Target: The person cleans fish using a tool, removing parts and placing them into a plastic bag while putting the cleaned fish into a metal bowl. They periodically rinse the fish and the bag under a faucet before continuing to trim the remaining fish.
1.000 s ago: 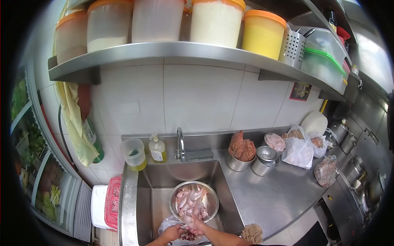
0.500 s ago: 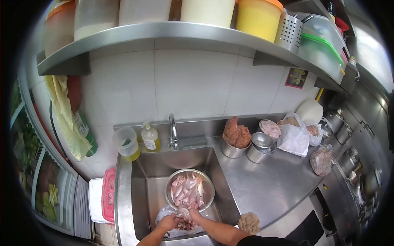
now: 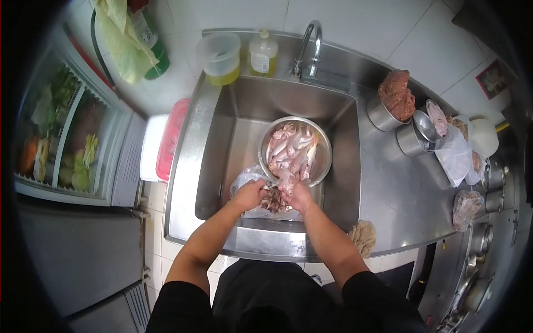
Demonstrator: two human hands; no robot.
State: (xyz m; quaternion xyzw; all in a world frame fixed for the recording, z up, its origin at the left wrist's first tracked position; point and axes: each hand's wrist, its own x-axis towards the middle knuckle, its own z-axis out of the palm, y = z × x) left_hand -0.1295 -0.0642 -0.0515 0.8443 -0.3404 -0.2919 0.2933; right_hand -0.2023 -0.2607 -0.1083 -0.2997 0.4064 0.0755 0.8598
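Observation:
A steel bowl (image 3: 327, 161) of small pinkish-silver fish (image 3: 291, 147) sits in the sink (image 3: 338, 202). At its near rim, my right hand (image 3: 300, 197) is closed around one fish (image 3: 287, 182). My left hand (image 3: 251, 194) is closed close beside that fish. A small greyish bit shows at its fingertips, too small to name. Below both hands lies a clear plastic bag (image 3: 244, 178), spread open on the near side of the sink. Dark reddish-brown scraps (image 3: 273, 201) are heaped in it.
A faucet (image 3: 316, 47), a soap bottle (image 3: 263, 54) and a plastic tub (image 3: 221, 58) line the sink's back edge. On the right counter stand a pot of ground meat (image 3: 397, 97) and white bags (image 3: 452, 152). A brown cloth (image 3: 363, 237) lies at the front edge.
The view has tilted downward and turned, so the shelf is out of sight and my arms show more fully. The fish in my right hand shows more clearly. Both hands stay over the bag.

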